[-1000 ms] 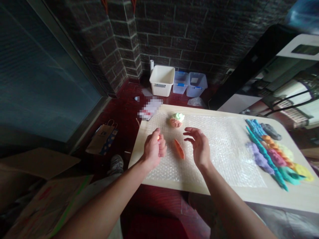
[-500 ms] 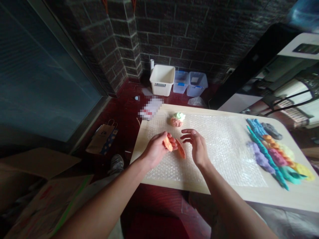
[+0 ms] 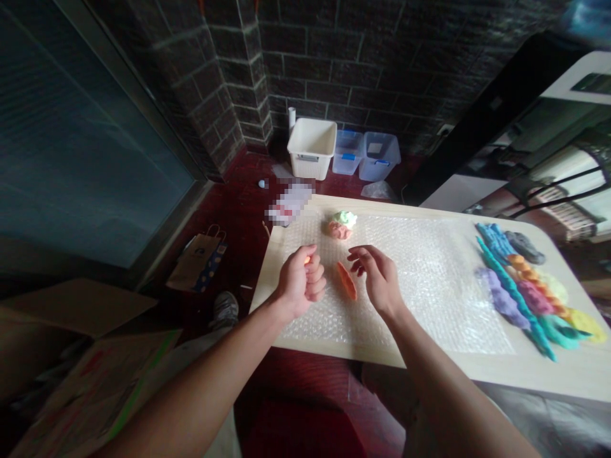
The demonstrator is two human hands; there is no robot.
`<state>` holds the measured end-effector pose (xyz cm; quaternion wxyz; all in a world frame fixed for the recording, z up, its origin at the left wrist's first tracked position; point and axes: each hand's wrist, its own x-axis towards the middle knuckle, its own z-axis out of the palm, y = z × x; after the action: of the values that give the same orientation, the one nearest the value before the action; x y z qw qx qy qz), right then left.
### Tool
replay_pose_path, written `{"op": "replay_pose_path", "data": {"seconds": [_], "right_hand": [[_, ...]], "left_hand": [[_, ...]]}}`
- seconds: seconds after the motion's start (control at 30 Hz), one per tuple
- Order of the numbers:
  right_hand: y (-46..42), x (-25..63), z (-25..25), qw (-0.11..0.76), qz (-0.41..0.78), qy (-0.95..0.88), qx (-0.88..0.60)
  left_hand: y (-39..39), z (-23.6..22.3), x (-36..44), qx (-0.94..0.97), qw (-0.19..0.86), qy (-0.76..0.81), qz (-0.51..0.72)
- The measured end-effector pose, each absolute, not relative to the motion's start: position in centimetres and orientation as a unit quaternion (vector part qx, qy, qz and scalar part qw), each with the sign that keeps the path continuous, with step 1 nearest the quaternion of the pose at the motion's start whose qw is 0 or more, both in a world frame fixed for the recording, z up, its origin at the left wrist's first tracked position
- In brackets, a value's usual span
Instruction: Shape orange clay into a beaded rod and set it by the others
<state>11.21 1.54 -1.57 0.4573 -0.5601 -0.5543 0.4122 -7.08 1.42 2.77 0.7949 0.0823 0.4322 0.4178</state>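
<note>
My left hand (image 3: 301,281) is closed in a fist around a piece of orange modelling clay (image 3: 307,259); only a small bit shows by the thumb. My right hand (image 3: 377,273) hovers to the right, fingers loosely curved and apart, holding nothing. Between the hands, a flat, elongated strip of orange clay (image 3: 347,281) lies on the bubble wrap (image 3: 420,273), close to the right fingertips. Beyond them sits a lump of pale green and salmon clay (image 3: 342,225).
Several coloured clay pieces, among them a long teal roll (image 3: 516,299) and a purple lump (image 3: 503,298), lie at the right of the wooden table (image 3: 477,372). A white bin (image 3: 311,149) and clear boxes (image 3: 379,156) stand on the floor behind. Cardboard (image 3: 90,381) is at lower left.
My left fingers have closed over the orange clay, which showed in the open palm before. My right hand stays near the same place, with its fingers slightly more curled.
</note>
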Motion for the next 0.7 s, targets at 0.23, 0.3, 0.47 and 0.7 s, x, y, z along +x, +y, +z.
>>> {"op": "replay_pose_path", "data": {"seconds": [0.23,0.3,0.47,0.7], "right_hand": [[1.3,11.5,-1.6,0.344,0.292,-0.653,-0.608],[1.3,11.5,-1.6,0.357,0.290,-0.650,-0.605],[1.1,11.2,-1.2,0.426,0.337,-0.599,-0.588],[-0.1,9.5,-0.4,0.442,0.504,-0.548,-0.500]], "left_hand": [[2.1,2.9,-7.9,0.101,0.792,0.434,0.417],[2.2,2.8,-7.9,0.108,0.793,0.436,0.410],[1.8,1.3,-7.8,0.151,0.841,0.379,0.354],[0.4,-0.4,-6.2,0.238,0.830,0.340,0.371]]}}
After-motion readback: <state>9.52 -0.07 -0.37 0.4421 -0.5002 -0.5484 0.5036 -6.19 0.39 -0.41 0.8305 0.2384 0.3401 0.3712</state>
